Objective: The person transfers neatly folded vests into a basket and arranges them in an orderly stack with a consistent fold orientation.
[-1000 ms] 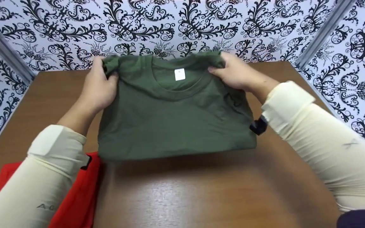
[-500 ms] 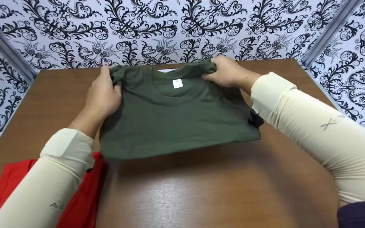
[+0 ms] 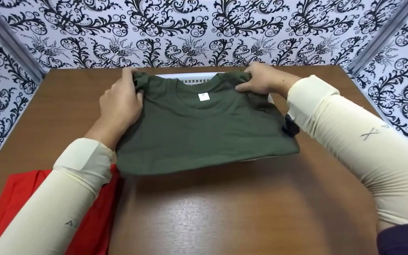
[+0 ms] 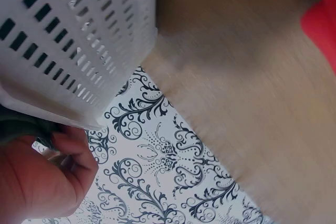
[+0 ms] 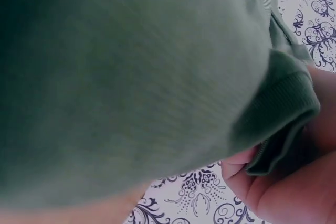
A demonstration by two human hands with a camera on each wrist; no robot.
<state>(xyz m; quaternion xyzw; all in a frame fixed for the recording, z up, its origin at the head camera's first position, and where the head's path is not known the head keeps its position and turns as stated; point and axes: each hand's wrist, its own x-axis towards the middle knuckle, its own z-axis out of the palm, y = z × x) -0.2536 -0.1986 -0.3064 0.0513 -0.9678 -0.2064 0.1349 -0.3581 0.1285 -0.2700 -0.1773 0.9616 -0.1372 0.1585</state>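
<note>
A folded dark green T-shirt (image 3: pixel 204 138) with a white neck label (image 3: pixel 204 96) is spread between the two hands, collar at the far side. My left hand (image 3: pixel 120 102) pinches its left shoulder, thumb on top. At the other shoulder, my right hand (image 3: pixel 262 79) grips the bunched cloth; the right wrist view shows fingers around a ribbed sleeve hem (image 5: pixel 278 103). Behind and beneath the shirt is a white slotted plastic basket (image 3: pixel 190 75), mostly hidden by it from above. In the left wrist view the basket wall (image 4: pixel 118 40) stands beside my left hand (image 4: pixel 47 177).
Red folded cloth (image 3: pixel 94 219) lies on the wooden table (image 3: pixel 204 219) at the near left, partly under the left forearm. Patterned black-and-white panels (image 3: pixel 204 32) rise at the back and both sides, joined by metal corner posts.
Both hands have lowered the T-shirt a little while keeping hold of it. The white basket, hidden a second ago, now shows behind the collar. The head view has shifted slightly.
</note>
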